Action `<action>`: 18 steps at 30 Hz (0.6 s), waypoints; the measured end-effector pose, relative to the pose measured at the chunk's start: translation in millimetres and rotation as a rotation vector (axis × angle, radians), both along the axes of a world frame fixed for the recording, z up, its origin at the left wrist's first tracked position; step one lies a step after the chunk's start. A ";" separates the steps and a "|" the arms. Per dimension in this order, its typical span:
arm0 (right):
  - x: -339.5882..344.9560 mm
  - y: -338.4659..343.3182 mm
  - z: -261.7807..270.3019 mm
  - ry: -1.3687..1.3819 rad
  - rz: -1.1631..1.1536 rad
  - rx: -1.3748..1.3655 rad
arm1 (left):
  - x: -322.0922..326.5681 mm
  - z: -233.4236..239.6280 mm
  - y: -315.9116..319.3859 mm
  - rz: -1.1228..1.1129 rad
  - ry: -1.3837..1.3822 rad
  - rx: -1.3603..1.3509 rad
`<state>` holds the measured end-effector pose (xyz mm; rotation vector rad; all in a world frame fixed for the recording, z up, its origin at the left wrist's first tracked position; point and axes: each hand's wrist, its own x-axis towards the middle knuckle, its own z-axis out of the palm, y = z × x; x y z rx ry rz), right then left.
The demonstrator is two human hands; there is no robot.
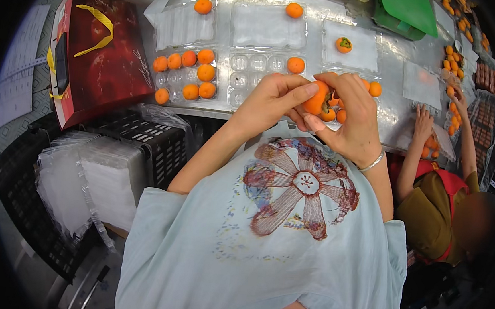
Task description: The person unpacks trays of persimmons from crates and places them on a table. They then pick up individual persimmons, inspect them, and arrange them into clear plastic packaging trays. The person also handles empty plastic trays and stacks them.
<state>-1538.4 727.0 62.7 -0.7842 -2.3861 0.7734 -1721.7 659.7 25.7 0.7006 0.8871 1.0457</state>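
Note:
An orange persimmon (316, 100) with a dark green calyx is held between my two hands, above the front edge of a metal table (224, 36). My left hand (273, 98) grips it from the left, the thumb lying on its skin. My right hand (352, 114) curls around its calyx side, fingers over the top. Below them sits a tray with several persimmons (375, 89), partly hidden by my right hand. To the left, a clear plastic clamshell tray (238, 80) has one persimmon (296, 65) in a corner cup. Another clamshell tray (176, 79) farther left holds several persimmons (204, 72).
White foam sheets (269, 27) line the open lids. A green plastic container (406, 12) stands at the back. A red gift bag (104, 54) and a black crate (168, 149) with stacked clear packs (108, 179) are left. A co-worker (435, 206) handles fruit at right.

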 end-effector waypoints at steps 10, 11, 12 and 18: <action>10.9 -6.1 4.7 0.082 -0.082 0.057 | 3.9 10.4 0.0 -0.135 0.038 0.131; 13.1 -7.4 4.0 0.079 -0.098 0.034 | 3.6 14.2 0.9 -0.156 0.058 0.146; 15.5 -8.8 3.4 0.077 -0.113 0.009 | 2.4 17.2 1.8 -0.178 0.048 0.143; 18.5 -9.4 8.2 0.113 -0.140 0.066 | 7.3 15.4 2.8 -0.153 0.083 0.325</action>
